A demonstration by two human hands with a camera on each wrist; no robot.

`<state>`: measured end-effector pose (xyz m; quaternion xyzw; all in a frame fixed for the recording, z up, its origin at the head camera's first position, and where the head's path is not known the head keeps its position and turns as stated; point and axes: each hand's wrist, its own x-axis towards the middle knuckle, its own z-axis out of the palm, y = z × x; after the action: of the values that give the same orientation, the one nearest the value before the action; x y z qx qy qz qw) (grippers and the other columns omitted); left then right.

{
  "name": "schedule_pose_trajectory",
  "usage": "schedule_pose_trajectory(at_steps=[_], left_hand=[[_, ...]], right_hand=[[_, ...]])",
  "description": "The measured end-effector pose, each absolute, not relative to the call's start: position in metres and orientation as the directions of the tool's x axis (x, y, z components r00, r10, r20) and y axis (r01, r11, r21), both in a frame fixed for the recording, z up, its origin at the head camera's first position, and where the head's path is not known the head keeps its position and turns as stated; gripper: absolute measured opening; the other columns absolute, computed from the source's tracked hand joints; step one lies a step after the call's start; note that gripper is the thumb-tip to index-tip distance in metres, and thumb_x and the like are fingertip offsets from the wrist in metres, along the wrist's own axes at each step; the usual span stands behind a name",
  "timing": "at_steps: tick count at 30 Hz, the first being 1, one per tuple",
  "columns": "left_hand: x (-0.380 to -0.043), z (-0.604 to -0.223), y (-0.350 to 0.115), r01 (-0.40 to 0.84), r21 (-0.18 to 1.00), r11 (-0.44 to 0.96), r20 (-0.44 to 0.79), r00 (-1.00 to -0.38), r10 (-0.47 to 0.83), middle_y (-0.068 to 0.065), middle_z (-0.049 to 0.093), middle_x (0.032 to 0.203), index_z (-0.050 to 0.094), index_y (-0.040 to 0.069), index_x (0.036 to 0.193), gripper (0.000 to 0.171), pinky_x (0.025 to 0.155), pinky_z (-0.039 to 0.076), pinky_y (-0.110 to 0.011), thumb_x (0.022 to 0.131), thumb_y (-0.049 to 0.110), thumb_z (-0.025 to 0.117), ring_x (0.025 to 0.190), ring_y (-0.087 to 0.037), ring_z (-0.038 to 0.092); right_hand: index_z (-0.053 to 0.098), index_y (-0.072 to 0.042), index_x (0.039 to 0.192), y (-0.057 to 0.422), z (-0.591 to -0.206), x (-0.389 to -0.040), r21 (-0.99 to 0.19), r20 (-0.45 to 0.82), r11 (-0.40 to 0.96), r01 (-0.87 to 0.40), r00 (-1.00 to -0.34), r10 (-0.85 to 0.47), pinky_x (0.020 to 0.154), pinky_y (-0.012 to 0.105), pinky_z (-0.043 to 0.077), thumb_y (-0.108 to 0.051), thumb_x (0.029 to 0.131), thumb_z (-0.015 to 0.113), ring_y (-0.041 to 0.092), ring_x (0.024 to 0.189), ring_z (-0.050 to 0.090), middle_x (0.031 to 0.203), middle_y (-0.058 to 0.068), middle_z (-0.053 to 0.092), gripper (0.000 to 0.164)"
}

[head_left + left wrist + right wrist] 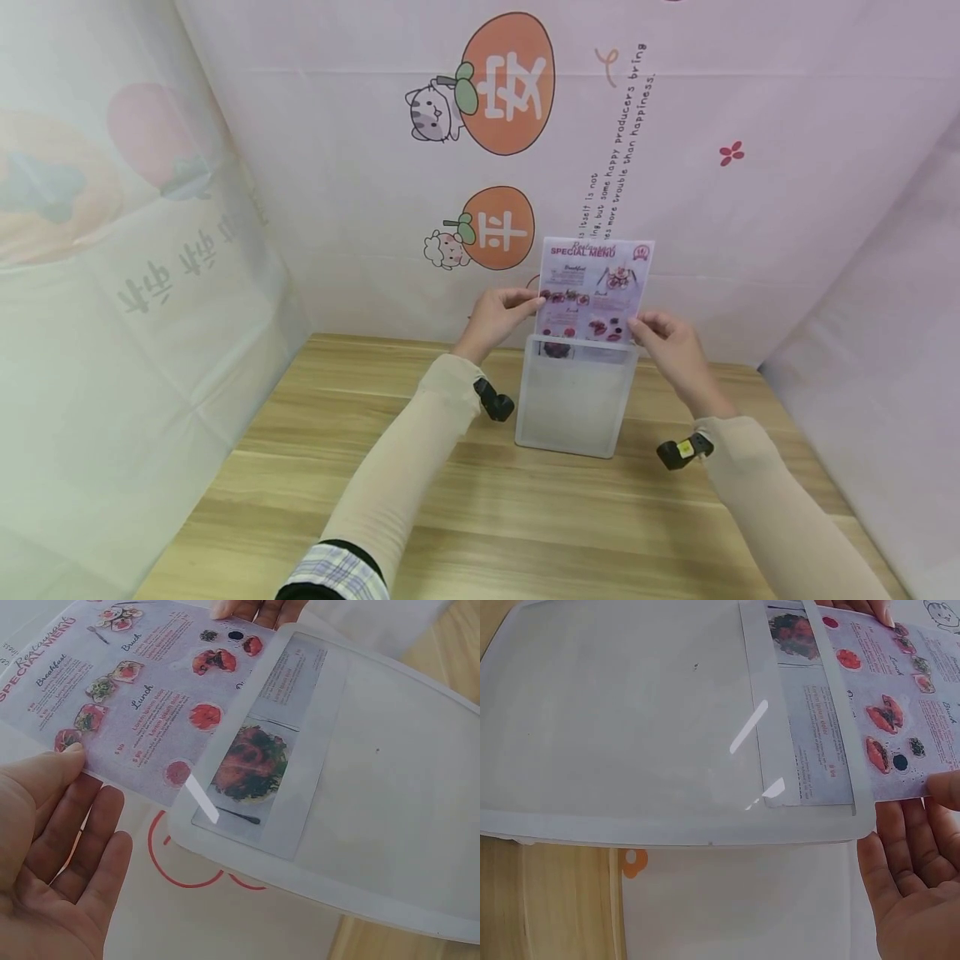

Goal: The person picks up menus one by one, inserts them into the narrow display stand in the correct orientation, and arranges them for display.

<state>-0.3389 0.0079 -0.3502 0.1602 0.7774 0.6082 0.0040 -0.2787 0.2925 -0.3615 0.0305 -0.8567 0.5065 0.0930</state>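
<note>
Bench (510, 533) spread out in front of the clear holder (573, 408); whether the holder rested on it was hard to tell. A menu (592, 283) sat part-way inside the holder's top end, its lower strip showing through, the rest sticking out above. Just above the holder, the left hand (501, 315) pinched the menu's left edge in its fingers, and the right hand (672, 343) pinched the right edge. Sliding the menu at that opening seemed the step in hand; the next move probably called for both hands travelling evenly, the menu square to the holder. Printed cloth (337, 208) hung behind the holder.
</note>
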Motion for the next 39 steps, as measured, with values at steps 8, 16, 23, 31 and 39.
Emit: schedule_pose_trajectory(at_steps=[8, 16, 23, 31, 39], left_hand=[[-0.337, -0.354, 0.008, 0.235, 0.947, 0.218, 0.181, -0.954, 0.24, 0.012, 0.073, 0.102, 0.078, 0.022, 0.107, 0.024, 0.095, 0.049, -0.038, 0.092, 0.04, 0.074, 0.102, -0.008, 0.064], [-0.338, -0.36, 0.009, 0.253, 0.937, 0.241, 0.194, -0.951, 0.241, 0.014, 0.072, 0.103, 0.077, 0.023, 0.107, 0.026, 0.093, 0.05, -0.036, 0.091, 0.043, 0.073, 0.103, -0.007, 0.063], [-0.336, -0.365, 0.009, 0.255, 0.936, 0.242, 0.196, -0.95, 0.244, 0.013, 0.072, 0.104, 0.077, 0.024, 0.107, 0.025, 0.092, 0.051, -0.035, 0.091, 0.043, 0.073, 0.102, -0.007, 0.063], [-0.335, -0.369, 0.009, 0.262, 0.932, 0.251, 0.199, -0.948, 0.248, 0.014, 0.071, 0.104, 0.077, 0.023, 0.108, 0.024, 0.089, 0.052, -0.033, 0.093, 0.041, 0.072, 0.1, -0.006, 0.064], [-0.335, -0.375, 0.008, 0.238, 0.945, 0.227, 0.179, -0.951, 0.252, 0.013, 0.072, 0.101, 0.078, 0.025, 0.104, 0.02, 0.089, 0.052, -0.035, 0.092, 0.041, 0.073, 0.098, -0.009, 0.064]], right_hand=[[0.059, 0.0, 0.127, 0.295, -0.367, -0.279, -0.858, 0.185, 0.492, -0.146, -0.982, 0.032, 0.099, 0.043, 0.047, -0.052, 0.101, 0.054, 0.022, 0.108, 0.058, 0.123, 0.017, 0.061, 0.059], [0.06, 0.001, 0.126, 0.297, -0.369, -0.276, -0.848, 0.196, 0.507, -0.156, -0.98, 0.026, 0.09, 0.03, 0.048, -0.05, 0.101, 0.054, 0.023, 0.109, 0.056, 0.121, 0.016, 0.061, 0.057], [0.062, 0.001, 0.124, 0.298, -0.372, -0.275, -0.847, 0.2, 0.505, -0.165, -0.98, 0.014, 0.081, 0.025, 0.048, -0.046, 0.102, 0.056, 0.027, 0.106, 0.054, 0.115, 0.015, 0.062, 0.052], [0.064, 0.001, 0.119, 0.298, -0.378, -0.275, -0.85, 0.221, 0.493, -0.184, -0.975, 0.018, 0.077, 0.024, 0.048, -0.044, 0.1, 0.06, 0.027, 0.101, 0.054, 0.11, 0.014, 0.062, 0.05], [0.064, 0.0, 0.12, 0.301, -0.385, -0.277, -0.844, 0.226, 0.501, -0.193, -0.974, 0.006, 0.078, 0.028, 0.049, -0.044, 0.101, 0.059, 0.025, 0.099, 0.054, 0.109, 0.011, 0.062, 0.048]])
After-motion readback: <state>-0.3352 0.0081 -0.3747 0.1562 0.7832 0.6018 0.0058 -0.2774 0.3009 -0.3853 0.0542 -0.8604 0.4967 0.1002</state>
